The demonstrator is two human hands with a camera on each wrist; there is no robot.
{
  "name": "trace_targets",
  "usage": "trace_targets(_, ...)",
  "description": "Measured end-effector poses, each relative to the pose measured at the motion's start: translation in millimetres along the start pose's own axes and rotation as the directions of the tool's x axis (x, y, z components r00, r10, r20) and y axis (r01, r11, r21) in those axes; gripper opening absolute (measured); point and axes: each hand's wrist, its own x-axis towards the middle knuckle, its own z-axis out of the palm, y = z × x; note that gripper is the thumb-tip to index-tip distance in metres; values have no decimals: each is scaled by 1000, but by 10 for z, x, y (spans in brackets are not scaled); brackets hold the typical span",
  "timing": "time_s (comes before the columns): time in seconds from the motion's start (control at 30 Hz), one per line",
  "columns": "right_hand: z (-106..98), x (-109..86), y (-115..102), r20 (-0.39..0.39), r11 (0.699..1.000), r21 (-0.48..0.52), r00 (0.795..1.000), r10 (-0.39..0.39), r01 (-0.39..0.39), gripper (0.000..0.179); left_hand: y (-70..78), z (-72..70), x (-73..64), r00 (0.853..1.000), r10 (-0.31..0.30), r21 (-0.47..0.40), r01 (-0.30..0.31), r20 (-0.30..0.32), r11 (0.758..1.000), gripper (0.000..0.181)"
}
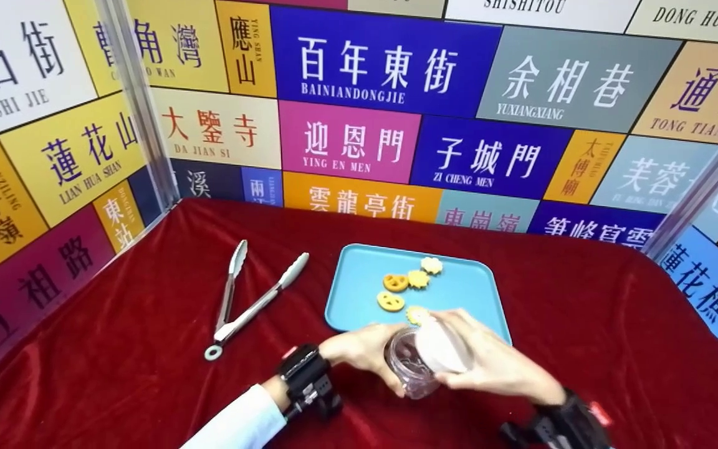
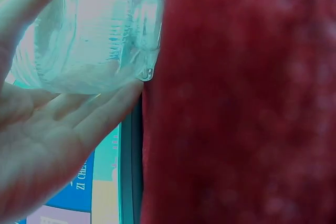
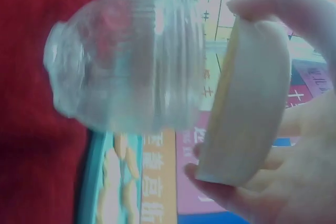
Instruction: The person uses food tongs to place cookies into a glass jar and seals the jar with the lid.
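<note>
My left hand [image 1: 368,352] grips a clear jar [image 1: 418,380] round its side, in front of the tray. The jar [image 3: 131,66] looks empty in the right wrist view, with a threaded neck. A white lid [image 3: 252,103] is pinched between the thumb and fingers of my right hand [image 1: 490,358]. The lid [image 1: 443,346] is tilted and apart from the jar's mouth, with a gap showing in the right wrist view. From the left wrist view, the left fingers [image 2: 110,111] lie along the jar [image 2: 89,35], near its base.
A light blue tray [image 1: 359,268] holds several biscuits, among them a pretzel-shaped one [image 1: 396,282] and a flower-shaped one [image 1: 432,265]. Left of it, metal tongs [image 1: 259,305] lie spread on the dark red cloth [image 1: 166,374]. Printed panels [image 1: 346,140] stand behind.
</note>
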Motion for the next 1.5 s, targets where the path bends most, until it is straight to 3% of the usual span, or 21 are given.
trace_targets(0.27,-182,-392,158,44,982,-156,993,112,-104,73,25,-5,-17,1000,-27,-27,27,1,999,75)
trace_targets(0.5,-45,-660,296,115,952,-263,975,190,-155,76,46,0,-8,1000,-27,-11,27,2,1000,75)
trace_targets(0.77,33,-694,345,115,932,-328,972,203,-155,80,68,15,-16,999,-49,-39,48,-19,998,92)
trace_targets(0.9,59,-621,282,39,928,-336,982,184,-161,80,85,7,-15,999,-31,-22,30,-33,999,86)
trace_targets(1.03,144,-490,210,-81,951,-253,983,163,-178,77,105,14,-10,998,-19,11,19,-65,1000,83)
trace_targets(1.2,287,-350,157,-105,989,25,984,146,-144,85,132,48,19,996,20,19,-18,-87,1000,79)
trace_targets(1.3,366,-292,134,-88,981,137,985,151,-138,92,148,66,42,997,26,8,-26,-74,1000,79)
trace_targets(1.5,435,-217,66,-33,931,289,970,242,-223,92,172,81,80,999,31,11,-31,-40,999,80)
